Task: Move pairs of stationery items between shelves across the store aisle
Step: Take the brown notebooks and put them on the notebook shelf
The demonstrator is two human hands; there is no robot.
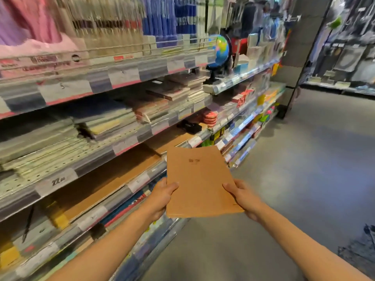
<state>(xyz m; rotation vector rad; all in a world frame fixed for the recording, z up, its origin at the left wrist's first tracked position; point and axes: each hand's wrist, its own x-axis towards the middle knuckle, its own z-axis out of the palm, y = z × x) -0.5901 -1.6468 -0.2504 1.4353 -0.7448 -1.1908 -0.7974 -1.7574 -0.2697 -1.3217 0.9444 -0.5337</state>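
In the head view, a flat brown kraft-paper notebook (199, 182) is held out in front of the body over the grey aisle floor (304, 179), just to the right of the shelving. It is gripped at its near end from both sides: the left hand (162, 196) clamps the left edge, with the thumb laid on the cover and the fingers curled beneath, and the right hand (244, 197) clamps the right edge in the same way. Whether one notebook or a pair is held cannot be told, since only the top cover shows.

The left side of the view is filled by a long run of metal shelves (105, 142) with price-label strips along their front edges (the whole view is smeared by motion blur, so the labels cannot be read). Stacks of pale notebooks are seen on the middle shelf, and more brown kraft covers (113, 175) lie flat on the shelf just beside the held notebook. A small globe (220, 51) stands upright on a higher shelf further along. Hanging packs of pens (162, 19) are ranged along the top. A second shelving unit (345, 57) is seen across the aisle at the far right.
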